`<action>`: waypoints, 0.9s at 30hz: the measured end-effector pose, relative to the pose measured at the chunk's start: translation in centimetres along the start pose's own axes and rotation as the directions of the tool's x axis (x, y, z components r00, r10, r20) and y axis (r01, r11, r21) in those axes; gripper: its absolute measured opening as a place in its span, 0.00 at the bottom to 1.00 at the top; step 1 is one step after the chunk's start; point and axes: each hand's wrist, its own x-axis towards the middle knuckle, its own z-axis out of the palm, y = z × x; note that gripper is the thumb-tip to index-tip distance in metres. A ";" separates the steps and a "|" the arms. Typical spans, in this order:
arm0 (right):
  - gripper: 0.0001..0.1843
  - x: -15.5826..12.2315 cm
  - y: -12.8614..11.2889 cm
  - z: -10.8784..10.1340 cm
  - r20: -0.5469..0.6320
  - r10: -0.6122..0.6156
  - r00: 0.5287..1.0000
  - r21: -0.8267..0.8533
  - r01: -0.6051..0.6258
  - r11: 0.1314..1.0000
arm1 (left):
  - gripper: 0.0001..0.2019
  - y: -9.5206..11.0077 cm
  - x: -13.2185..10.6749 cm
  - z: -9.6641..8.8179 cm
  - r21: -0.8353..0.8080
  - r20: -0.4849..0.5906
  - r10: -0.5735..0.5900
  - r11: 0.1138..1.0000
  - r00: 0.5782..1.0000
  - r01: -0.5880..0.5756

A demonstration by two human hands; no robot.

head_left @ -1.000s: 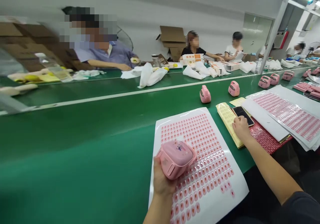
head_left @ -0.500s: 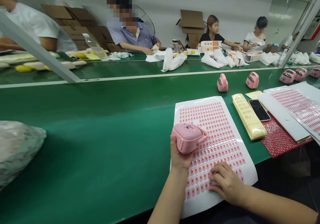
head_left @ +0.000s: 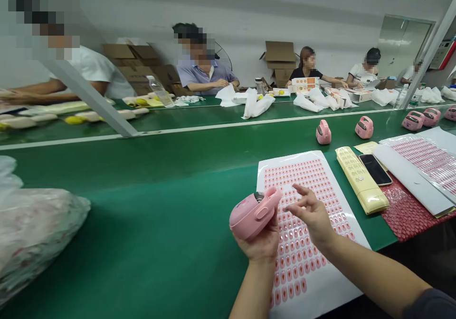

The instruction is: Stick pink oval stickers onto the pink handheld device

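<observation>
Head view: a pink device (head_left: 251, 214) is clasped in the left hand (head_left: 261, 245); the right hand (head_left: 311, 217) is held pinched together just beside it.

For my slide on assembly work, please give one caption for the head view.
Left hand holds a pink device; right hand hovers beside it above a sticker sheet.

No lettering can be read anywhere; the marks on the pink sticker sheet (head_left: 309, 281) are too small.

My left hand (head_left: 262, 244) hides the underside of the pink device (head_left: 250, 213); whether my right fingertips (head_left: 292, 208) pinch anything is unclear.
</observation>
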 end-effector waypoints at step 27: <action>0.06 0.2 4.4 5.7 -0.186 -0.431 0.883 -0.362 0.346 0.865 | 0.44 -0.1 -0.9 -0.6 -0.060 -0.092 -0.142 0.989 0.986 0.136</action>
